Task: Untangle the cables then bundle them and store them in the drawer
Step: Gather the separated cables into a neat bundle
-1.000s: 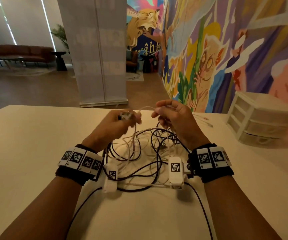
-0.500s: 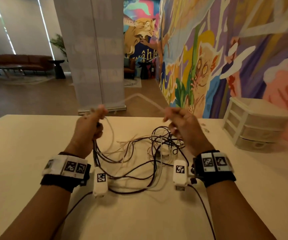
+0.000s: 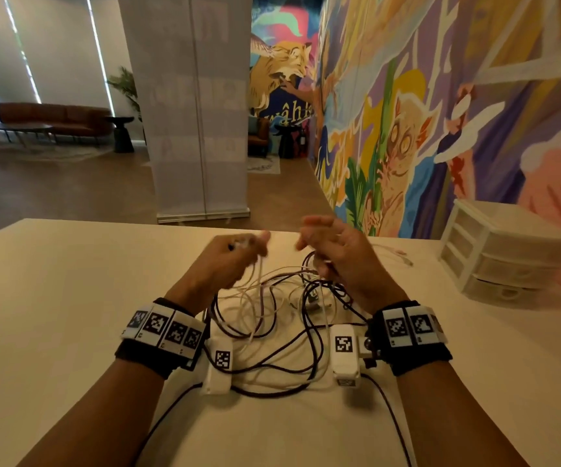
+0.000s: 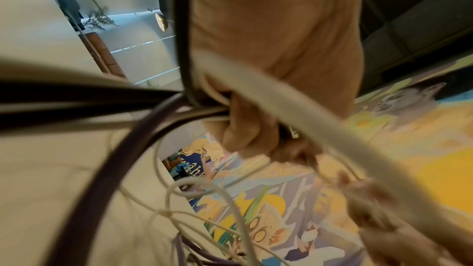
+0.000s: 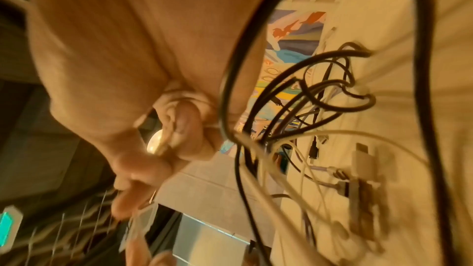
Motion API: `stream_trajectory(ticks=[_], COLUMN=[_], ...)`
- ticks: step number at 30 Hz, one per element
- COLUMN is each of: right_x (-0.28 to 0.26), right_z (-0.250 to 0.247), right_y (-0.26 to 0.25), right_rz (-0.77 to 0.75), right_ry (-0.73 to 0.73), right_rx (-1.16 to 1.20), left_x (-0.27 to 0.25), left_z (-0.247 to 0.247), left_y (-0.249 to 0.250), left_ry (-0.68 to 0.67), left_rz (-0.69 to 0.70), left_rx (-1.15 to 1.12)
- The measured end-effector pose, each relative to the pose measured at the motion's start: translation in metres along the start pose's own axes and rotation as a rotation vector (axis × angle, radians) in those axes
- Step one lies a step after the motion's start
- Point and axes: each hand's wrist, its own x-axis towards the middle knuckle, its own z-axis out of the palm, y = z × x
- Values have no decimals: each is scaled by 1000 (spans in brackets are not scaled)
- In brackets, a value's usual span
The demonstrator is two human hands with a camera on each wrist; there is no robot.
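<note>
Gripping white cable strands in curled fingers, the left hand (image 3: 235, 256) hovered over the tangled cables (image 3: 272, 318) on the surface (image 3: 53, 298). The right hand (image 3: 334, 246) looked blurred; whether it held anything, I could not tell. Its wrist view alone showed loose connectors (image 5: 363, 161). The drawer unit (image 3: 505, 251) stood well right.

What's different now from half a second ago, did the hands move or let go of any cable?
The left hand and right hand came back together after stretching a white cable wide apart. The left hand still grips it; the right hand's fingers now look spread, its hold unclear. The cable tangle stays on the table, the drawer unit untouched.
</note>
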Motion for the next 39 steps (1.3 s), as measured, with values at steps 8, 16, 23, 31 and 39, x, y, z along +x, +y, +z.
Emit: stream_trajectory(ticks=[8, 16, 23, 31, 39], right_x=[0, -7, 2, 27, 14], right_z=[-52, 7, 32, -30, -91], right_y=[-9, -10, -1, -24, 2], right_rz=[-104, -33, -5, -382, 335], right_ry=[195, -128, -56, 352, 340], right_rx=[383, -159, -214, -6, -921], left_x=[9, 0, -9, -13, -3], left_z=[-47, -17, -7, -17, -33], left_y=[-25, -3, 11, 14, 0], left_ry=[598, 287, -79, -103, 108], left_rz=[-126, 102, 213, 169, 33], left_rx=[-550, -280, 7, -206, -92])
